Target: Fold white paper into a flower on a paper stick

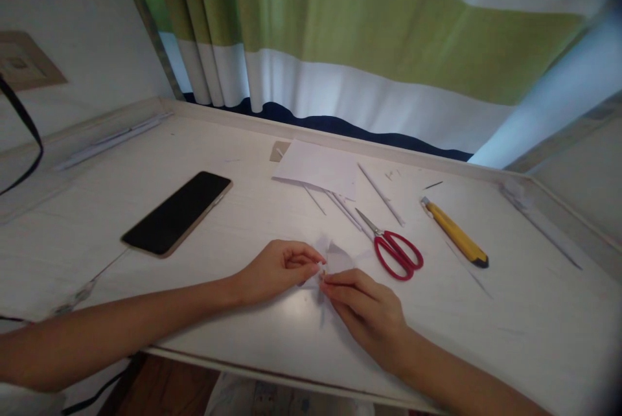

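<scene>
A: State of the hands?

B: Left hand (pixel 276 270): thumb and forefinger pinched on a small white paper piece (pixel 322 267). Right hand (pixel 372 312): fingertips pinched on the same piece from the other side. Exact contact is too small to tell.

A: Where's the piece? Ref the red-handled scissors (pixel 381 235).

B: Held on the near side of the scissors, to their left, low over the surface (pixel 272 338). A pale flap (pixel 339 258) is seen just behind the fingertips; whether it's joined to the piece can't be told.

A: How should this be handled?

B: Fine fingertip work, judging by the grip. One pinch should be used as a fixed anchor, small moves made with the other. Pressure should be kept light, or the paper may be creased. Forearms are best propped on the surface to damp shake.

A: Anything in the way?

B: Not really. Scissors are near the right hand, so elbow swings should be avoided. Paper stick (pixel 381 194): just beyond the scissors. White sheet (pixel 318 168): beyond them, to the left. Yellow cutter (pixel 457 232): to their right. Phone (pixel 177 212): well to their left.
</scene>
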Available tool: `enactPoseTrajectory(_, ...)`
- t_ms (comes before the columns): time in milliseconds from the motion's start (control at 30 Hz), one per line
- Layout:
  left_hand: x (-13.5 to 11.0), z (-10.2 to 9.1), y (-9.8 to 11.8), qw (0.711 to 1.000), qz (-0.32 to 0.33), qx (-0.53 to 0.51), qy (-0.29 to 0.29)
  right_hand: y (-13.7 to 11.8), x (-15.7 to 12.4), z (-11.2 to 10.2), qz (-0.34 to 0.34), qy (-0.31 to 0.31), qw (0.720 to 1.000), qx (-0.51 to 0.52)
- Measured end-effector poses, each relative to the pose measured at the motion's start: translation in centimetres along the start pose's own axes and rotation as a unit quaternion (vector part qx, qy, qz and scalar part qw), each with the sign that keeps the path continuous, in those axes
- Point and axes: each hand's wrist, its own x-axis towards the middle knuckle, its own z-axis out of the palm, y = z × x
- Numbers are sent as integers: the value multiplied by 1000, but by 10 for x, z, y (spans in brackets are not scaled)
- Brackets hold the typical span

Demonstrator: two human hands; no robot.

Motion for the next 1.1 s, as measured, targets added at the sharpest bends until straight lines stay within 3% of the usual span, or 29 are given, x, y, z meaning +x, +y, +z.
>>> enactPoseTrajectory(433, 0, -2, 0, 999, -30, -19, -21, 2, -1, 0, -21, -22, 999, -35)
enactPoseTrajectory(1100, 1, -4, 0, 998, -25, -33, -49, -1, 3, 0, -27, -1, 997, -69)
